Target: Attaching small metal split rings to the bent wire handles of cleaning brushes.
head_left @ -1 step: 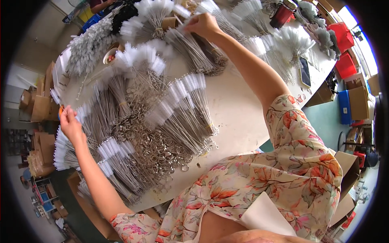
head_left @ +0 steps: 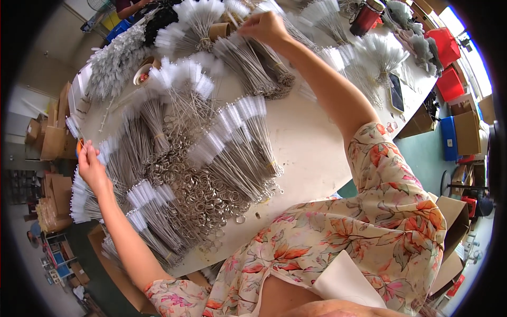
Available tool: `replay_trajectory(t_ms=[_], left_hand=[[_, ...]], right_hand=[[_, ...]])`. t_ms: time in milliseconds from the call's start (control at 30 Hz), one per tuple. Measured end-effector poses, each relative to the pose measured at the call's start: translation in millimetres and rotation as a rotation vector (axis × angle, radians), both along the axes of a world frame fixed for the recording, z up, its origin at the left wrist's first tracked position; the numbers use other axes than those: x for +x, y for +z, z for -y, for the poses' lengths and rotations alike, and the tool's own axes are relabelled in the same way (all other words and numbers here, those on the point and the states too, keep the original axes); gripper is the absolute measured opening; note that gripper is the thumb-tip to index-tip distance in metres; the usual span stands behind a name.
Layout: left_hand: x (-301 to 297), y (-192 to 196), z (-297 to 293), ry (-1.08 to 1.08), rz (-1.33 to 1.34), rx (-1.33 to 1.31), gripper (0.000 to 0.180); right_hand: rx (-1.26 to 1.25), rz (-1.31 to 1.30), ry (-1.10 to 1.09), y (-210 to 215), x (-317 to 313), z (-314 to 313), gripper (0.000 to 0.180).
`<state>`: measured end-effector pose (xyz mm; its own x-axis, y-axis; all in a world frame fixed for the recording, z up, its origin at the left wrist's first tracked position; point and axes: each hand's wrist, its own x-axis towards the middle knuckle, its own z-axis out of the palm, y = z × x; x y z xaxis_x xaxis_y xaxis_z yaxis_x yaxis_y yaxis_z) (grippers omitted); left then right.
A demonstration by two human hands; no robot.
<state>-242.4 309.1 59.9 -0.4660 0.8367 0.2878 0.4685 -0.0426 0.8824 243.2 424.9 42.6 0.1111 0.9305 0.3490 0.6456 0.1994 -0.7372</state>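
Left hand (head_left: pixel 95 170): fingers drawn together, pinching the thin stem of a brush (head_left: pixel 72 128), its white bristle end up and outward at the left edge of the worktop (head_left: pixel 311 145). An orange item (head_left: pixel 80 146) shows just beside the fingers; its kind cannot be told. Right hand (head_left: pixel 268 29): arm extended to the far side, fingers bent and pointing left, over the top of a tied bundle (head_left: pixel 272 62); whether it grips anything cannot be told.

Between the arms lies a heap of metal rings (head_left: pixel 211 195). Beside it, toward the right, a row of brushes (head_left: pixel 237 148) lies slanted, bristles away from the person. A smaller group (head_left: pixel 161 224) lies at the near left. Beyond: a tape roll (head_left: pixel 143 74), and a cardboard tube (head_left: pixel 219 31) left of the right hand. On the worktop's right side: a phone (head_left: pixel 397 94) and, farther back, a red tumbler (head_left: pixel 368 17). Off the worktop to the right: a blue bin (head_left: pixel 449 138).
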Motion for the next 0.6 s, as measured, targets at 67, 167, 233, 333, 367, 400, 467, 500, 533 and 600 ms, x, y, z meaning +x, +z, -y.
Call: replay_trajectory(t_ms=[67,167,233,333,367,400,467,500,533,600], left_hand=[[25,17,34,-0.062,0.044,0.023,0.027],[57,31,92,-0.106,0.134,-0.044,0.027],[66,33,130,-0.084,0.104,-0.141,0.027],[70,12,177,-0.115,0.177,-0.169,0.028],[72,6,188,-0.137,0.284,-0.187,0.028],[74,-1,196,-0.113,0.289,-0.182,0.028],[79,-11,210,-0.094,0.380,-0.222,0.028],[81,-14,215,-0.115,0.437,-0.212,0.028],[85,-15,218,-0.102,0.441,-0.206,0.028],[91,-19,221,-0.096,0.537,-0.118,0.028]], right_hand=[[0.081,-0.014,-0.088,43,12,15,0.018],[0.312,-0.130,0.041,52,79,-17,0.020],[0.042,-0.431,0.072,59,82,-16,0.022],[0.060,0.167,-0.047,16,95,-32,0.022],[0.071,0.465,-0.104,9,95,-37,0.025],[-0.062,0.516,-0.122,8,83,-26,0.022],[-0.058,0.610,-0.151,-3,84,-22,0.019],[-0.041,0.592,-0.176,-7,86,-24,0.018],[-0.024,0.573,-0.204,-9,90,-26,0.018],[0.123,0.515,-0.239,9,85,-20,0.017]])
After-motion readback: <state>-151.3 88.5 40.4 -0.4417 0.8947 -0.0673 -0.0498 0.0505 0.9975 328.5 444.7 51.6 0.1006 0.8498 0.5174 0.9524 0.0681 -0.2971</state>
